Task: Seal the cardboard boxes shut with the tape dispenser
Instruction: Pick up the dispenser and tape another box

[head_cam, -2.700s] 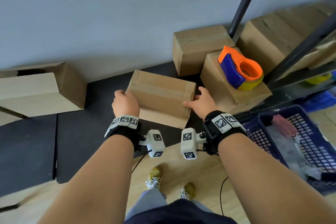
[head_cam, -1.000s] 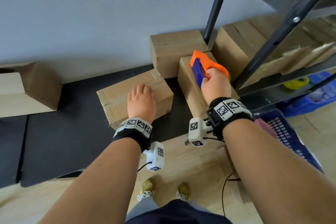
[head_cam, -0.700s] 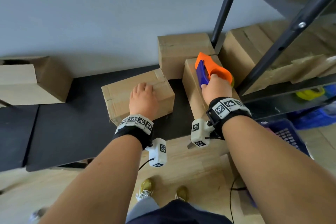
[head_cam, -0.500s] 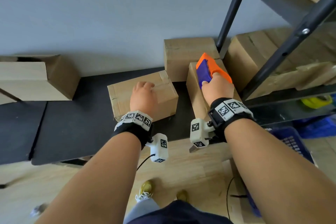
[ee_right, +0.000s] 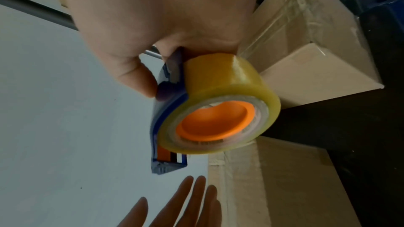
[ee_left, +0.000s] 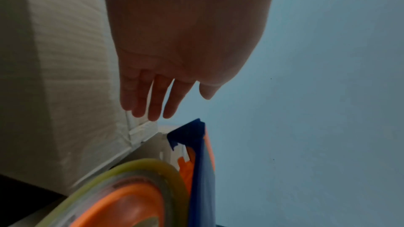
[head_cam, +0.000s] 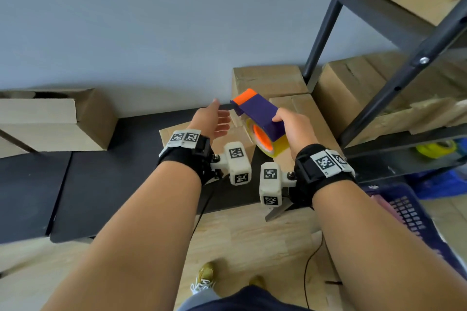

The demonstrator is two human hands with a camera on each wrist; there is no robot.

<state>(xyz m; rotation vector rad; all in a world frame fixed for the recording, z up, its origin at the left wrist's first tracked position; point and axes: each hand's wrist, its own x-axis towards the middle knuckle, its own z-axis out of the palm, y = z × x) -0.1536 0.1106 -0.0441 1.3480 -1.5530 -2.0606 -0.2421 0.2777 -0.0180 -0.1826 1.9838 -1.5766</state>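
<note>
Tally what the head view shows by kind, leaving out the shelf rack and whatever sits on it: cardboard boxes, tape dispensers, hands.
Cardboard boxes: 4
Tape dispenser: 1
Hands: 2, the left hand and the right hand
Total: 7

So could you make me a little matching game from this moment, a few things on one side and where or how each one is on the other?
Things:
1. tape dispenser
2. left hand
3. blue basket
4. open box

States:
a. on the floor at the far right
b. fingers straight, holding nothing
c. gripped in the right hand, above the boxes
d. by the wall at the far left, opening dark

Pairs: 1-c, 2-b, 3-a, 4-d
</note>
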